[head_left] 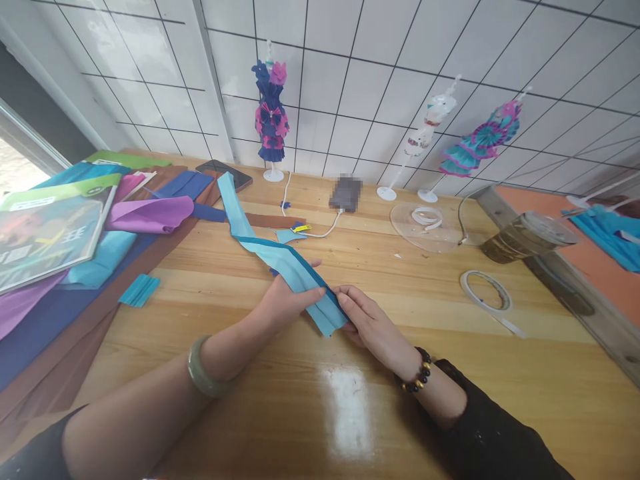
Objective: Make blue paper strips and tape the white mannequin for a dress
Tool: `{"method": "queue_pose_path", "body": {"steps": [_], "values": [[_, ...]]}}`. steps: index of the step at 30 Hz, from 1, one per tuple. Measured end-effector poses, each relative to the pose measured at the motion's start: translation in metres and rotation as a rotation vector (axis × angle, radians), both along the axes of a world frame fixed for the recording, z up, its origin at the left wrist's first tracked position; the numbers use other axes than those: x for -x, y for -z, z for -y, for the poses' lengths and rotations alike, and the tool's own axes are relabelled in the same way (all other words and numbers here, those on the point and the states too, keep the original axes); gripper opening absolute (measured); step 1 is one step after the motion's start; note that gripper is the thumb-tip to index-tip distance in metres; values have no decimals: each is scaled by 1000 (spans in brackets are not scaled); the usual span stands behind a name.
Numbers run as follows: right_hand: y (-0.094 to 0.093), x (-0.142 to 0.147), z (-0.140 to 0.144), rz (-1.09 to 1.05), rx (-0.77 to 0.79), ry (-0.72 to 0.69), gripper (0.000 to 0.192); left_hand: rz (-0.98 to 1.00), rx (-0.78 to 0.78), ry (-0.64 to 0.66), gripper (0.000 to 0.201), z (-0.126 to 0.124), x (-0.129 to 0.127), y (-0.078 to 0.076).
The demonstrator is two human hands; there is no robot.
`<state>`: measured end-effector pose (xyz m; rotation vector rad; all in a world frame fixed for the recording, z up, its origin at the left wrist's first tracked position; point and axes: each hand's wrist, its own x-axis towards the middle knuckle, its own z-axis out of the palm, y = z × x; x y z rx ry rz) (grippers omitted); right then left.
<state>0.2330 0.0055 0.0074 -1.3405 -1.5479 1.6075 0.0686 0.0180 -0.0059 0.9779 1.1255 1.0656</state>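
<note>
**Matt paper-like stock, glossy wood**

Light-blue strip: thin, matt, lightly creased, looks like crepe paper. Dark-blue edging: same matt look. Stacked sheets: matt, soft-looking; paper or cloth, can't tell. Booklet: glossy, smooth cover. Desk: wood, visible grain, smooth, glossy with a bright reflection. Wall tiles: smooth, glossy. Round disc: clear, shiny, looks like plastic. Bangle: polished, stone-like. Beaded bracelet: shiny black beads, some gold, metallic-looking. Sleeve: matt dark cloth.
</note>
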Motion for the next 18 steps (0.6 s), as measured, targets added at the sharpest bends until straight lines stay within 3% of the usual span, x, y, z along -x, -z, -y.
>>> {"method": "queue_pose_path", "body": {"steps": [18], "values": [[-1,1,0,38,0,6,34,-59,-40,77,66,0,1,3]]}}
